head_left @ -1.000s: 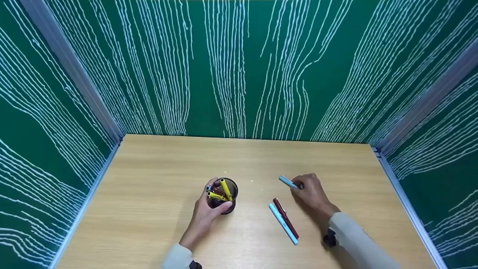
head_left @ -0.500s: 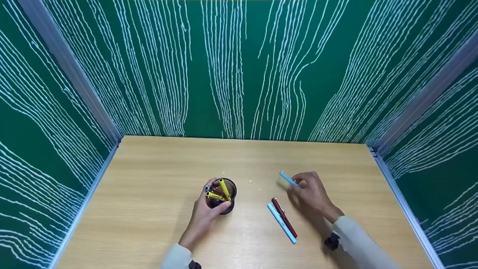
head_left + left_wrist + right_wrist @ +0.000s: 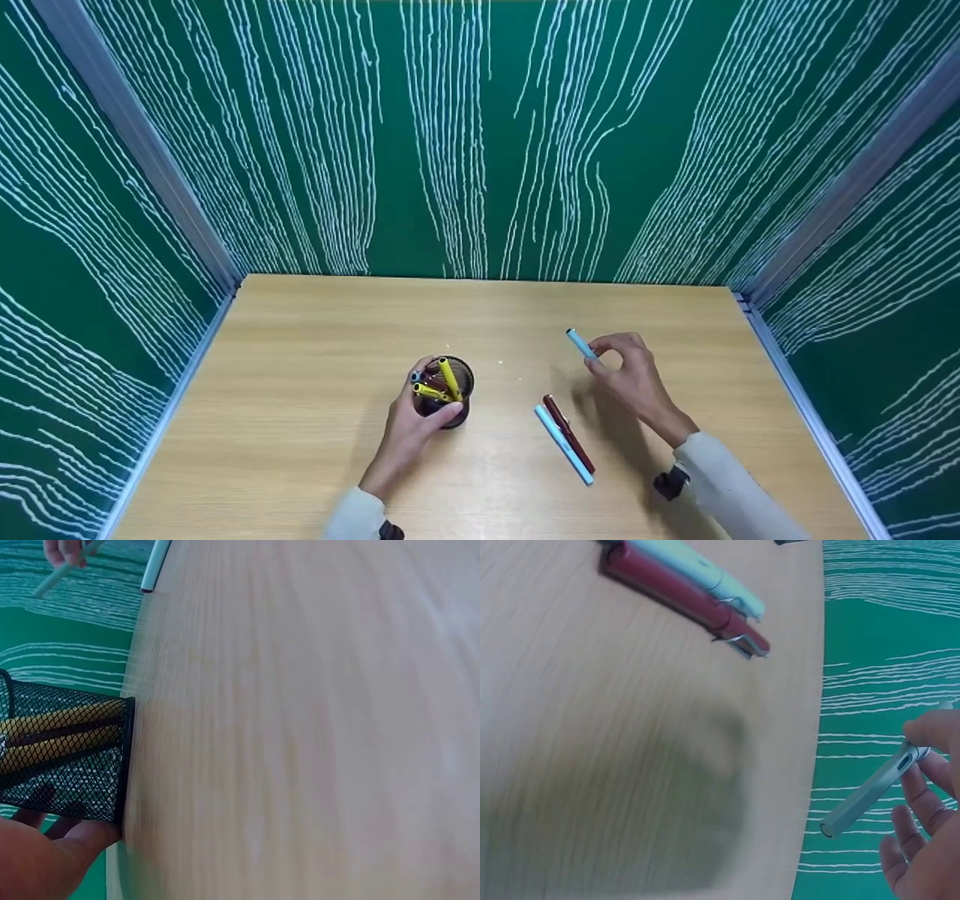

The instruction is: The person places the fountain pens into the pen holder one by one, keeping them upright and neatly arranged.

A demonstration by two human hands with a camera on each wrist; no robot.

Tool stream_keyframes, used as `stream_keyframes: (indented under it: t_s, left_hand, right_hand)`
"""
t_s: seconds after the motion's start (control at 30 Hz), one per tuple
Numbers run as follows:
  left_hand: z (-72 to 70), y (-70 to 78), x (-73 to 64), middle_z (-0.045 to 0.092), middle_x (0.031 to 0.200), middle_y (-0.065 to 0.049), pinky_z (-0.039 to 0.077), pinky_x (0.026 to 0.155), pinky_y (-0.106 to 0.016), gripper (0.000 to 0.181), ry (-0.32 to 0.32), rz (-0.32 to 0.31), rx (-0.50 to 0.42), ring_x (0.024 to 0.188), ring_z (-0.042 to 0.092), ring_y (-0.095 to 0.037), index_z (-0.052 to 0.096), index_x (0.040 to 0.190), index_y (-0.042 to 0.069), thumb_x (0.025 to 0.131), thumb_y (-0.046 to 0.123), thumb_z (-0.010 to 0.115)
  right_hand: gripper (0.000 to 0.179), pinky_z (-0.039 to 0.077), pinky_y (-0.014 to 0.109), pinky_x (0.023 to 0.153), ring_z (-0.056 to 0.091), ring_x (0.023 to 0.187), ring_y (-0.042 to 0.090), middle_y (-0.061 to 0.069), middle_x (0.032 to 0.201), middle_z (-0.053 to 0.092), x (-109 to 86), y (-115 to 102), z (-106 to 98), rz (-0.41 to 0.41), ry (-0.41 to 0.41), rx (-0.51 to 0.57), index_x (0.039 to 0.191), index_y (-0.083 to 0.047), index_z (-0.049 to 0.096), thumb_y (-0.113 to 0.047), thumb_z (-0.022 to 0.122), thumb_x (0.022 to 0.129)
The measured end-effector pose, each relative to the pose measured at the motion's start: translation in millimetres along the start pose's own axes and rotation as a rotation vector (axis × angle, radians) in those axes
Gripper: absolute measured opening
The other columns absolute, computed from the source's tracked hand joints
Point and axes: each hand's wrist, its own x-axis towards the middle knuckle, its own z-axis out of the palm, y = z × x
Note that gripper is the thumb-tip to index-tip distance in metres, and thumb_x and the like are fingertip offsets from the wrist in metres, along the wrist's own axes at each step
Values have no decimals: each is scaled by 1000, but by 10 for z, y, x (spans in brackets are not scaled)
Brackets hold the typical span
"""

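My left hand (image 3: pixel 412 427) grips a black mesh pen cup (image 3: pixel 67 750) that stands on the table. Inside the cup are yellow pens (image 3: pixel 451 379), with dark red and blue ones beside them. Raised above the table, my right hand (image 3: pixel 634 379) pinches a light blue pen (image 3: pixel 866 795) between thumb and fingertips; its free end points up and left in the head view. Between the hands, another light blue pen (image 3: pixel 564 445) and a dark red pen (image 3: pixel 569 433) lie side by side on the wood.
The wooden table (image 3: pixel 322 322) is bounded at the back and sides by green panels (image 3: pixel 420 255) with white wavy lines. Metal posts (image 3: pixel 161 142) mark the corners. A few tiny light specks (image 3: pixel 501 362) lie right of the cup.
My right hand has lifted the light blue pen up off the table, and the pen now tilts more steeply. The left hand and the cup stay put.
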Motion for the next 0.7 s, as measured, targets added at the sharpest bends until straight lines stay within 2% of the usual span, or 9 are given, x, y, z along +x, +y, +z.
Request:
stream_keyframes:
  t_s: [0.53, 0.7]
  left_hand:
    - [-5, 13, 6, 64, 153, -11, 42, 119, -53, 90, 4, 1, -4, 137, 60, -28, 48, 165, 26, 88, 34, 93]
    - [-1, 22, -6, 63, 155, -8, 40, 120, -53, 89, 7, 7, -5, 138, 59, -27, 49, 165, 27, 88, 34, 94]
  right_hand:
    - [19, 42, 56, 106, 56, 119, 29, 10, 111, 74, -29, -191, 9, -60, 58, 47, 111, -6, 81, 0, 85, 93]
    - [19, 43, 56, 107, 56, 121, 29, 11, 115, 73, -46, -262, 11, -46, 57, 50, 113, -6, 80, -1, 84, 95]
